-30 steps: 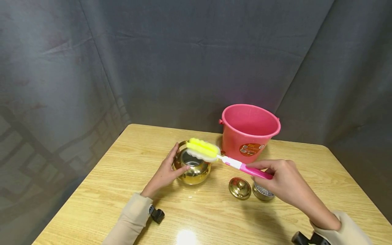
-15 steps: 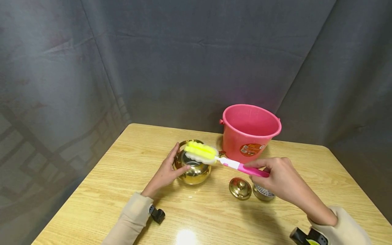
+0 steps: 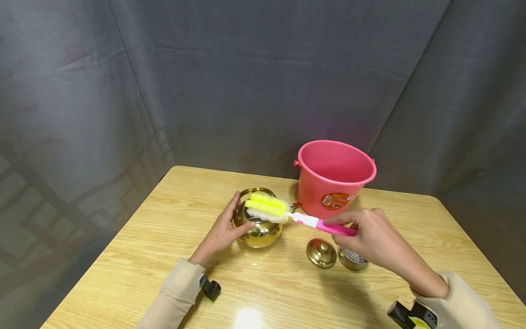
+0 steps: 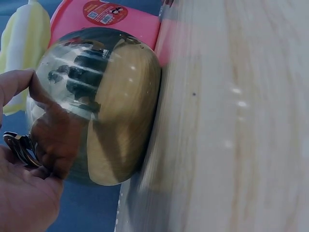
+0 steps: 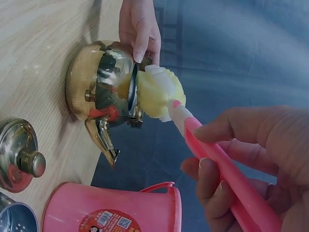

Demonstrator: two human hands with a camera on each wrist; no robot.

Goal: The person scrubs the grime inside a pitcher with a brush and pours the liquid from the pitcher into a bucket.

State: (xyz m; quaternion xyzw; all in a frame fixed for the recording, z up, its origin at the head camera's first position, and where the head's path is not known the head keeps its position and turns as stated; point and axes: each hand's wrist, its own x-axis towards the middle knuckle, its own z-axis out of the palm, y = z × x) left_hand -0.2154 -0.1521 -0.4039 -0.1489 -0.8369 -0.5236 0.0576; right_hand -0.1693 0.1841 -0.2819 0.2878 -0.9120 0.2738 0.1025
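Observation:
A golden metal teapot stands upright on the wooden table, its lid off and its mouth uncovered. My left hand holds it at the left side, thumb near the rim and fingers toward the back. In my right hand is a sponge bottle brush, pinched by its pink handle. The brush's yellow-and-white sponge head hangs just over the teapot's mouth, outside it in the right wrist view. The teapot's spout points toward the bucket. Most of the teapot's inside is hidden behind the sponge.
A pink bucket with a red label stands at the back, right of the teapot. Between the teapot and my right hand lie a golden lid and a small metal strainer. Grey cloth hangs behind the table.
My right hand has moved left, bringing the brush head left and slightly lower over the teapot's mouth. My left hand and the teapot have stayed put.

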